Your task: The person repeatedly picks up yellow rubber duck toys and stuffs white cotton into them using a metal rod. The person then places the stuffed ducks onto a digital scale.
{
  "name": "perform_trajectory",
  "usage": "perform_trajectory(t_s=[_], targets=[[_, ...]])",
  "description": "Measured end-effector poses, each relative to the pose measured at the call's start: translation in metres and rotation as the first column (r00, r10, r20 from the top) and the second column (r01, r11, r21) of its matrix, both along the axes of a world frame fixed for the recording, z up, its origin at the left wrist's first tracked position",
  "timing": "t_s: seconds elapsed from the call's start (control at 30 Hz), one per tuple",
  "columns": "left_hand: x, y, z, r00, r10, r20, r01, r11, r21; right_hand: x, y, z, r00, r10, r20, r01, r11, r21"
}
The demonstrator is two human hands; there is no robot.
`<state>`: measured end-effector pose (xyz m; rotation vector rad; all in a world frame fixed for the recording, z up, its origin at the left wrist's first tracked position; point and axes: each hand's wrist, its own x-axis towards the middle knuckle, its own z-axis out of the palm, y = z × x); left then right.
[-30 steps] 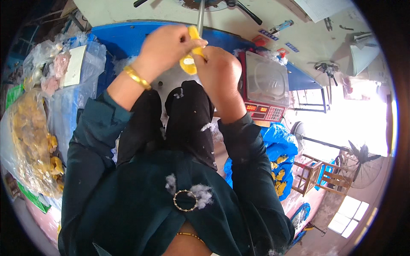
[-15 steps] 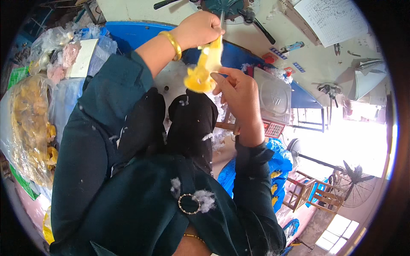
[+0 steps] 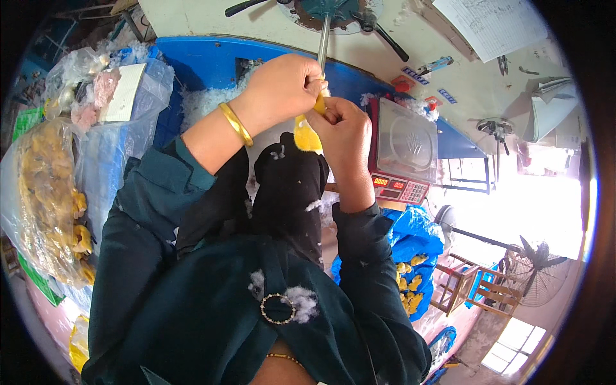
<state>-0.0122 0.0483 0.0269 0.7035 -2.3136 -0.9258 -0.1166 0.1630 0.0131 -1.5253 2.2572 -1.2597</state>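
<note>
My left hand (image 3: 285, 85), closed, pinches the top of a small yellow plush piece (image 3: 308, 136) right at the end of a thin metal tube (image 3: 325, 40). Close below it, my right hand (image 3: 347, 131) has its thumb and fingers closed on the side of the same piece. The plush hangs down between them above my knees, its lower end rounded and fuzzy. My fingers hide where the plush meets the tube. The tube comes out of a dark green machine part (image 3: 327, 8) with black levers.
A clear bag of yellow plush pieces (image 3: 48, 186) lies at the left. A scale (image 3: 404, 151) stands to the right, above a blue bag (image 3: 417, 234) holding more yellow pieces. White fluff (image 3: 208, 106) lies along the blue edge. A fan (image 3: 536, 273) and wooden chairs are farther right.
My right hand has moved up and left, nearer my left hand. The plush piece has gone from stretched out and partly flat to gathered between both hands by the tube's end.
</note>
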Motion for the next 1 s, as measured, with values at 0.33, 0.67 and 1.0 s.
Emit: perform_trajectory(t_s=[0.33,0.67,1.0], targets=[[0.006,0.0,0.006,0.992,0.005,0.123,0.013,0.989,-0.146,-0.068,-0.014,-0.007,0.921,0.26,0.29,-0.281,0.959,0.035],[-0.003,-0.022,-0.009,0.99,-0.121,0.069,0.108,0.979,0.171,-0.002,0.014,-0.048,0.982,-0.171,-0.085,0.115,0.885,-0.45],[-0.004,-0.03,-0.009,0.985,-0.174,0.009,0.164,0.942,0.292,0.032,-0.019,-0.04,0.926,-0.196,-0.323,0.085,0.941,-0.329]])
